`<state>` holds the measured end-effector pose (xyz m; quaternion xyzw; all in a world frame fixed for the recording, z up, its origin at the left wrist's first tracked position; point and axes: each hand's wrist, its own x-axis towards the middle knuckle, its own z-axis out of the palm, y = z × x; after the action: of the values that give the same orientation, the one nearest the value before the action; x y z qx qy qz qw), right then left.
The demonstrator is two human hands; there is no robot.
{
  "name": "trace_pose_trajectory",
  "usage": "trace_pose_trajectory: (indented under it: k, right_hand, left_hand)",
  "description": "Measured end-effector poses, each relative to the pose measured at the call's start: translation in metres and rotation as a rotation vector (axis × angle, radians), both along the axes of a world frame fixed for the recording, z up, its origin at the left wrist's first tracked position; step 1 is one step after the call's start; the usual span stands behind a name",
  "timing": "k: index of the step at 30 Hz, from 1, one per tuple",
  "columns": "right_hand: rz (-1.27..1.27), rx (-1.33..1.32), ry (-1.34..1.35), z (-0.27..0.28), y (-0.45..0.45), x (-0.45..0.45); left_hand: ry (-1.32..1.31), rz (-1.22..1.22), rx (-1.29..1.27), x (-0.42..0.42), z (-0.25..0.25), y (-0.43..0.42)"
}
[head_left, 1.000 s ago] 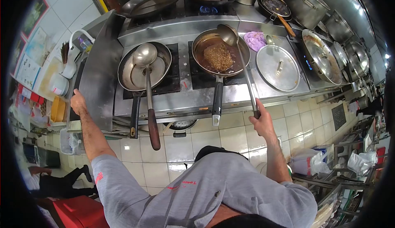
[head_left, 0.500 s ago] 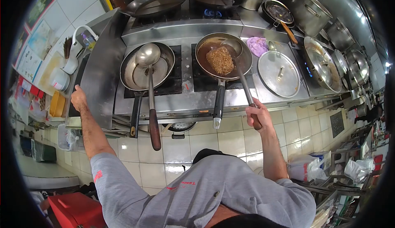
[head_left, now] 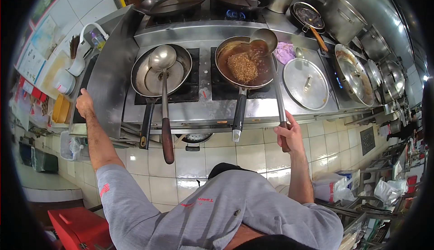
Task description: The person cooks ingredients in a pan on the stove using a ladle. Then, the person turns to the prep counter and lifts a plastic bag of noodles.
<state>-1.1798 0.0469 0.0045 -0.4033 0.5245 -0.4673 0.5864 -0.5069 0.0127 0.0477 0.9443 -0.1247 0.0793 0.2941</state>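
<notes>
Along the bottom of my feed, a grey shirt (head_left: 194, 209) is filling the foreground, with pale floor tiles (head_left: 190, 162) showing past it. From my distant seat I am seeing the right hand (head_left: 291, 132) gripping the long ladle (head_left: 277, 89) by its dark handle, fingers curling around it out beyond the stove's front edge. Over on the other side, the left hand (head_left: 84, 104) is resting at the outer edge of an upright steel panel (head_left: 108, 78); its fingers are partly hiding from me, so I cannot tell whether they are gripping. Between the hands, a second ladle (head_left: 165, 101) is lying across the left pan (head_left: 147, 80), its wooden handle jutting past the stove. To the right of that, the brown lumpy food (head_left: 242, 68) is sitting in dark sauce inside the right pan (head_left: 227, 46), whose black handle is pointing back toward the person. Above the far right rim, the long ladle's bowl is hanging tilted, with brown sauce showing at its lip beside the food. Just right of that pan, a round lid (head_left: 300, 76) is lying flat, and a purple cloth (head_left: 285, 52) is bunching behind it. Farther back, two dark woks (head_left: 174, 1) are standing on the rear burners, and a blue flame (head_left: 235, 14) is burning under the right one.
</notes>
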Motion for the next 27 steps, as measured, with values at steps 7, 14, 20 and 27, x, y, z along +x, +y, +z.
trace_pose_trajectory:
  k: [7, 14, 20, 27]
  right_hand:
    - [0.068, -0.027, 0.311, -0.004, 0.008, 0.003]
    - [0.108, 0.054, 0.311, 0.005, 0.011, 0.020]
    - [0.165, 0.070, 0.250, 0.005, -0.006, 0.003]
    - [0.104, -0.021, 0.876, -0.013, -0.010, -0.008]
  left_hand:
    - [0.005, 0.004, 0.006, 0.004, -0.001, -0.001]
    - [-0.017, -0.007, 0.024, 0.008, -0.004, -0.001]
    - [0.021, -0.016, -0.008, 0.008, -0.004, -0.002]
    - [0.005, -0.011, 0.011, 0.010, -0.006, -0.001]
